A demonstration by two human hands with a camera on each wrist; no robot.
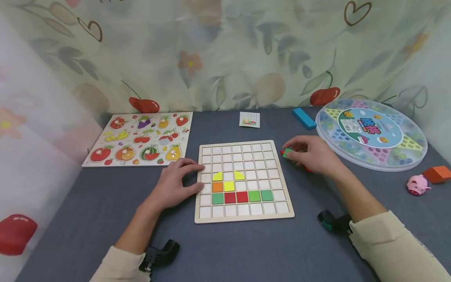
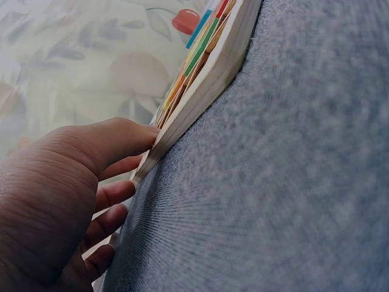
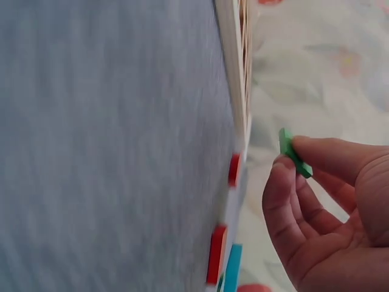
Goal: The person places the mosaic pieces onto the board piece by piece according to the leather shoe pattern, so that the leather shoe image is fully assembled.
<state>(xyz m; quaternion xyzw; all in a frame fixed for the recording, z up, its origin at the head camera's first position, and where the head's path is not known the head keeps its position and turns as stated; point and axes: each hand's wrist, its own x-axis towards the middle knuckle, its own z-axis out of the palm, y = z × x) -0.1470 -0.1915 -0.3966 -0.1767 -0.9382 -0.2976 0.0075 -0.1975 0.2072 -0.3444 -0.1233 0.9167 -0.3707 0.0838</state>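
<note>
My right hand (image 1: 311, 156) pinches a small green tile (image 3: 294, 155) between thumb and fingertips, just off the right edge of the wooden grid board (image 1: 244, 216). Two red tiles lie on the table by that hand, one red tile (image 3: 216, 254) nearer the blue block. With thumb and index finger, my left hand (image 1: 170, 182) touches the board's left edge. Set in the grid are two yellow curved pieces (image 1: 239, 175), an orange square (image 1: 217, 187) and a yellow square (image 1: 229, 186). Below them runs a row of green and red squares (image 1: 242, 197).
A small pattern card (image 1: 249, 119) lies behind the board. The fruit puzzle board (image 1: 130, 145) is at left. At right are a blue block (image 1: 304, 118), a round board-game case (image 1: 415, 135), a pink pig toy (image 1: 417, 185) and an orange block (image 1: 437, 174).
</note>
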